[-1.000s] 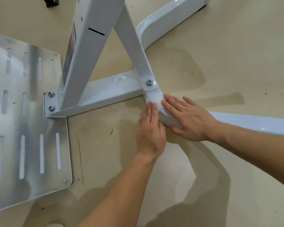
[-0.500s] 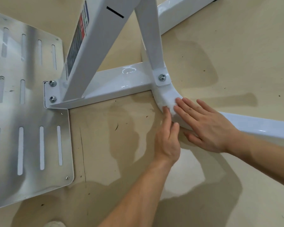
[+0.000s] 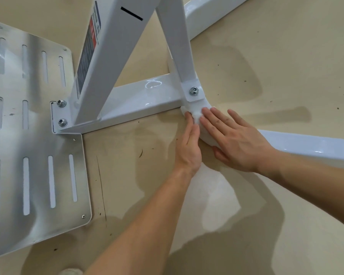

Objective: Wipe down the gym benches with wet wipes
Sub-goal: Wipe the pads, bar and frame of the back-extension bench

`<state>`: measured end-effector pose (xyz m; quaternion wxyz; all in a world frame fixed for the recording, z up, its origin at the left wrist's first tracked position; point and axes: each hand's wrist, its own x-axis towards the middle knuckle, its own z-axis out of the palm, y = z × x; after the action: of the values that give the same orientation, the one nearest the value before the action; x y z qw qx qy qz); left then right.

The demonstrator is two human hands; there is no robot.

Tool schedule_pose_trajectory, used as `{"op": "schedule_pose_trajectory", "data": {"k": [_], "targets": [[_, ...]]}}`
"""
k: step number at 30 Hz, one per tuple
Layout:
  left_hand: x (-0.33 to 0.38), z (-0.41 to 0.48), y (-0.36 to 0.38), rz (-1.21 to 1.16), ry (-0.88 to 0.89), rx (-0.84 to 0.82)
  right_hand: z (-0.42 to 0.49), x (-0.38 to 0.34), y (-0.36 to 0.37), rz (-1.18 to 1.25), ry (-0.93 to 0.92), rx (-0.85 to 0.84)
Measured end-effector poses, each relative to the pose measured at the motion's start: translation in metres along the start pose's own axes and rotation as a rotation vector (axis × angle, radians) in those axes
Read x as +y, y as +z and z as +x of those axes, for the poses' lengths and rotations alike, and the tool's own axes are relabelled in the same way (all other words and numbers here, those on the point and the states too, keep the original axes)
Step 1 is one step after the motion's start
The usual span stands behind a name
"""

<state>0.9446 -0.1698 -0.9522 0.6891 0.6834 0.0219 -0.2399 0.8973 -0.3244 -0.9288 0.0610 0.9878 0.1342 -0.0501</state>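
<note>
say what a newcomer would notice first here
Two bare hands meet near the centre: the left hand and right hand press a white wet wipe onto the curved joint of the white frame, just below a bolt. To the left, a shiny slotted metal plate lies on the tan floor.

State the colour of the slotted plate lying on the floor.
Silver, bare shiny metal; the slotted plate shows best in the head view.
</note>
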Motion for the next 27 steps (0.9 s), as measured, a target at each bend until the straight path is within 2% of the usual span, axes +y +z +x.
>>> {"op": "schedule_pose_trajectory", "data": {"k": [5,8,13,16,21,27], "targets": [[-0.026,-0.050,0.024,0.211,0.123,-0.109,-0.056,0.018,0.010,-0.027,-0.036,0.070],[-0.034,-0.071,0.043,0.263,0.138,-0.166,-0.088,0.028,0.013,-0.019,-0.046,0.092],[-0.029,-0.059,0.039,0.323,0.135,-0.099,-0.091,0.025,0.010,-0.009,-0.025,0.065],[-0.023,-0.037,0.026,0.241,0.170,-0.052,-0.060,0.016,0.006,-0.026,-0.008,0.035],[-0.007,-0.014,0.020,0.206,0.132,0.022,-0.021,0.015,-0.002,-0.046,-0.016,0.019],[-0.032,-0.053,0.048,0.253,0.163,-0.045,-0.078,0.027,0.013,-0.040,-0.017,0.089]]}}
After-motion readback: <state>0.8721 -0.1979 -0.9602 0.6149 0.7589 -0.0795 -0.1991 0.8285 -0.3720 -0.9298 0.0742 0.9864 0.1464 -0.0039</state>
